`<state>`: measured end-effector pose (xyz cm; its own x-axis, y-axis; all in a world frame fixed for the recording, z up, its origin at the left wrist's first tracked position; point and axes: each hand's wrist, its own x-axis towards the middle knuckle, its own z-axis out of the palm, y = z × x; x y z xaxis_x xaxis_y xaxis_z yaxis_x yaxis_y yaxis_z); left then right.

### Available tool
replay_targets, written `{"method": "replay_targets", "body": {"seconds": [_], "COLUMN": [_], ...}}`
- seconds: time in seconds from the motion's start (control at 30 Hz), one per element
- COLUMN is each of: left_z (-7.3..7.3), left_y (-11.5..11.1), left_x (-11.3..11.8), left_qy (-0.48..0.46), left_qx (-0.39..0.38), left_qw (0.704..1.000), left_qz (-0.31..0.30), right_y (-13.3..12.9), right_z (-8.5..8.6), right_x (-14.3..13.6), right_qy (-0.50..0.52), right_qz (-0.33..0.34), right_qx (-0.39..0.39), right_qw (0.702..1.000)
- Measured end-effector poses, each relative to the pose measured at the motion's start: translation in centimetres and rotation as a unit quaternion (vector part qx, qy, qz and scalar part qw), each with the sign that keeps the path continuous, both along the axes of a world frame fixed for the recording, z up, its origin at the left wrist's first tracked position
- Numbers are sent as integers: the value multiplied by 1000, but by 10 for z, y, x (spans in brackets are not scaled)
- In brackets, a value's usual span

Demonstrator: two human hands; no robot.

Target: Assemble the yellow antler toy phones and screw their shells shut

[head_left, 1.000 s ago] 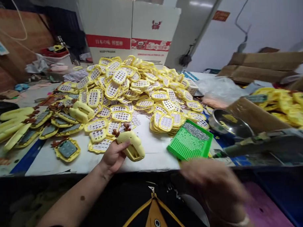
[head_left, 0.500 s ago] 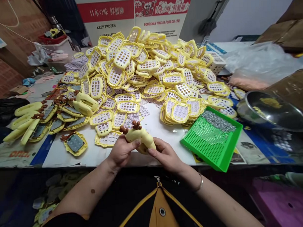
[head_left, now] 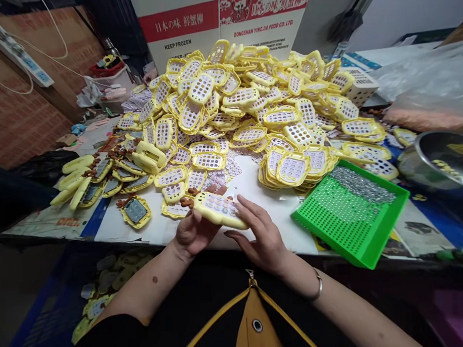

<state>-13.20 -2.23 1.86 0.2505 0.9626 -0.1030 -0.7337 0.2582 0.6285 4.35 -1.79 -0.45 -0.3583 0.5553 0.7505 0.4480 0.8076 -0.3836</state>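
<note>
A yellow toy phone (head_left: pixel 221 210) with brown antlers lies across my left hand (head_left: pixel 197 233), its face of coloured buttons turned up. The left fingers pass behind it and the thumb presses near its antler end. My right hand (head_left: pixel 262 235) is at the other end, fingers stretched along the toy's edge and thumb apart below it. Just beyond the left hand lie yellow shells with punched white keypads (head_left: pixel 174 191). To the left, an antlered half shell (head_left: pixel 136 211) shows a grey inner plate.
A large heap of yellow shells (head_left: pixel 244 97) covers the back of the table. On the right stand a green perforated tray (head_left: pixel 340 230) of small metal screws and a steel bowl (head_left: pixel 424 161). Finished-looking yellow toys (head_left: pixel 74 181) lie left. Cartons (head_left: pixel 188 23) stand behind.
The toy phone has turned from its plain yellow back to its button face. My right hand has loosened from a grip to stretched fingers. The camera view has swung slightly left.
</note>
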Motion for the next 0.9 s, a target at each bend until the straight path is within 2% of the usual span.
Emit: {"method": "replay_targets", "body": {"seconds": [0.17, 0.33, 0.57, 0.7, 0.77, 0.9], "left_z": [2, 4, 13, 11, 9, 11], "left_y": [-3, -13, -23, -24, -26, -30], "left_x": [-4, 2, 7, 1, -2, -5], "left_qy": [-3, 7, 65, 119, 132, 130], "left_qx": [-64, -92, -108, -111, -107, -119], "left_qw": [997, 994, 989, 978, 977, 980], "left_qz": [46, 54, 81, 130, 130, 87], "right_y": [-1, 1, -1, 0, -2, -9], "right_z": [9, 20, 22, 28, 29, 25], "right_x": [-7, -22, -30, -30, -30, -33], "right_qy": [-15, -61, -64, -101, -121, -162], "right_qz": [-21, -14, -34, -6, 4, -18], "right_qx": [14, 36, 155, 75, 42, 87], "right_qw": [1000, 997, 985, 992, 992, 983]}}
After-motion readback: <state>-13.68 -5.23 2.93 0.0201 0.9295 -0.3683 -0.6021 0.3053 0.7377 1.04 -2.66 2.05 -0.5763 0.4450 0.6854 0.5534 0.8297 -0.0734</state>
